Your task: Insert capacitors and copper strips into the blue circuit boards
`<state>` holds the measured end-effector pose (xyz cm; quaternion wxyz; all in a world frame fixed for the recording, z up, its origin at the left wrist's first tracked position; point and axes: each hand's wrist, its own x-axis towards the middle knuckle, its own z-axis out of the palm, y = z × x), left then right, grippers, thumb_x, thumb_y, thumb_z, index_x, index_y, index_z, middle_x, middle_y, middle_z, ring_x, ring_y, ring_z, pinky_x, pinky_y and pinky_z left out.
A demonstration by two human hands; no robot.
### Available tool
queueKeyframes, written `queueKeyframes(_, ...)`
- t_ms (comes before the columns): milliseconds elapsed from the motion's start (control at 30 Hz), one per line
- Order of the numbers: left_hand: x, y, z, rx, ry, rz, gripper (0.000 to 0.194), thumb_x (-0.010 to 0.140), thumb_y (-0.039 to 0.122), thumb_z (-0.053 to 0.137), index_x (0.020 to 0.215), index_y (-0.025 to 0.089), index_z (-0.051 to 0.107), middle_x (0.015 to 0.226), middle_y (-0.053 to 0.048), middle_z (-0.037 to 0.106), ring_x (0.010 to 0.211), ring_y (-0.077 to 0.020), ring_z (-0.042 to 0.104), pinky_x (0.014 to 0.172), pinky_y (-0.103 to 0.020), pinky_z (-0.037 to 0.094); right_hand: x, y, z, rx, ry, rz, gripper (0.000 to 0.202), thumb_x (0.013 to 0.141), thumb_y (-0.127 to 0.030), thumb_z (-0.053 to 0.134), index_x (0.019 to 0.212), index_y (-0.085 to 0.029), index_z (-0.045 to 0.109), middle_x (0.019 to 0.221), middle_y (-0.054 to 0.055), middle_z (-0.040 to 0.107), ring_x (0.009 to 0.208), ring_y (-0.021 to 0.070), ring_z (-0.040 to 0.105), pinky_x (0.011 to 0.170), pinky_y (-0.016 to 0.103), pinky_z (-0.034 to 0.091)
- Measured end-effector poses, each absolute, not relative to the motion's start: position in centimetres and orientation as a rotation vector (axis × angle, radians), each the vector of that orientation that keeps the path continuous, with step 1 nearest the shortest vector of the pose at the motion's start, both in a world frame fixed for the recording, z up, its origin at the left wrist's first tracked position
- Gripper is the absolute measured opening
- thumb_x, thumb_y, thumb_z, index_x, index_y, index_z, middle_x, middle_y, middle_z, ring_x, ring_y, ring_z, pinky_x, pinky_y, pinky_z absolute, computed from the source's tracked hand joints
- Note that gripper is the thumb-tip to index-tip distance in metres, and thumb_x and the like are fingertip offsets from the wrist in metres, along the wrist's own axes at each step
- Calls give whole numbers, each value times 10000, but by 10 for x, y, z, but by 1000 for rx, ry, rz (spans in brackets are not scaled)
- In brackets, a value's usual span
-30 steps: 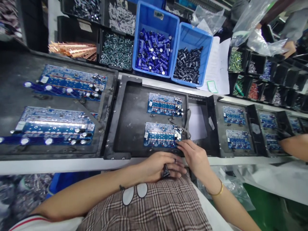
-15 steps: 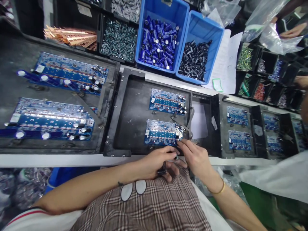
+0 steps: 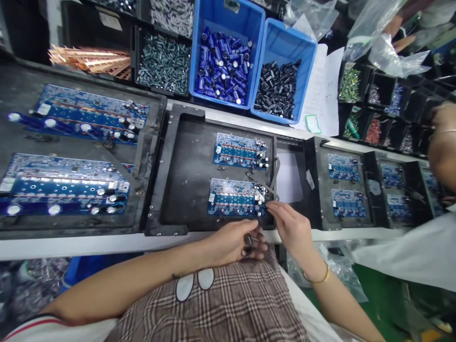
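Small, dark, glossy parts [image 3: 248, 241] are held by the left hand [image 3: 237, 243], its fingers loosely curled around them above the brown plaid fabric [image 3: 228, 308] of the apron. The fingertips of the right hand [image 3: 294, 230] are drawn together in a pinch beside the lower right corner of the lower circuit board [image 3: 236, 198]; whether anything is gripped between them cannot be told. A smooth, gold-coloured bangle [image 3: 318, 278] is worn on the right wrist. The lower circuit board, flat, rectangular and blue, is laid in the front part of a matte black, scuffed tray [image 3: 188, 175], with the upper circuit board [image 3: 240, 151] set behind it. Both are dotted with small round-topped components towards their right ends. In the tray to the left, larger-looking blue boards [image 3: 67, 183] are lined with shiny blue cylinders [image 3: 54, 209] with silvery round ends. Behind the trays, similar blue cylinders are heaped in a smooth plastic bin [image 3: 256, 28], and slim black cylinders [image 3: 276, 90] are piled in the bin [image 3: 309, 61] beside it. Thin, slotted copper-coloured strips [image 3: 92, 61] are stacked farther left. Creased white paper [image 3: 329, 90] is spread right of the bins.
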<state>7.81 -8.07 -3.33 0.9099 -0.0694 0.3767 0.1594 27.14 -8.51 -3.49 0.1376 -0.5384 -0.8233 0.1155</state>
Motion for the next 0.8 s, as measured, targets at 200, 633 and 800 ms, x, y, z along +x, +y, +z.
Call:
queueKeyframes(200,72,-80,-36,-45,733,355,205,928,60,412,915,79,615,832,-118,679,741,-174,682,718,-304,520,275,-73,-47,-1561,-2484,288,259,958,-94,470,1085,-199,669,1082,23,749,882,146,733,730,232,563)
queueKeyframes(633,64,-92,-54,146,715,466,198,818,318,657,853,126,629,665,-40,652,517,-99,578,508,-202,431,285,-74,-54,-1302,-2547,144,302,924,-101,411,1111,-233,609,958,27,767,769,183,757,594,251,600)
queueKeyframes(800,68,-93,-81,354,661,555,325,549,504,808,678,230,688,643,-31,595,469,-111,521,449,-248,420,293,-61,-66,-857,-2575,150,813,801,-78,458,1487,-485,306,910,-36,781,661,196,753,437,212,604)
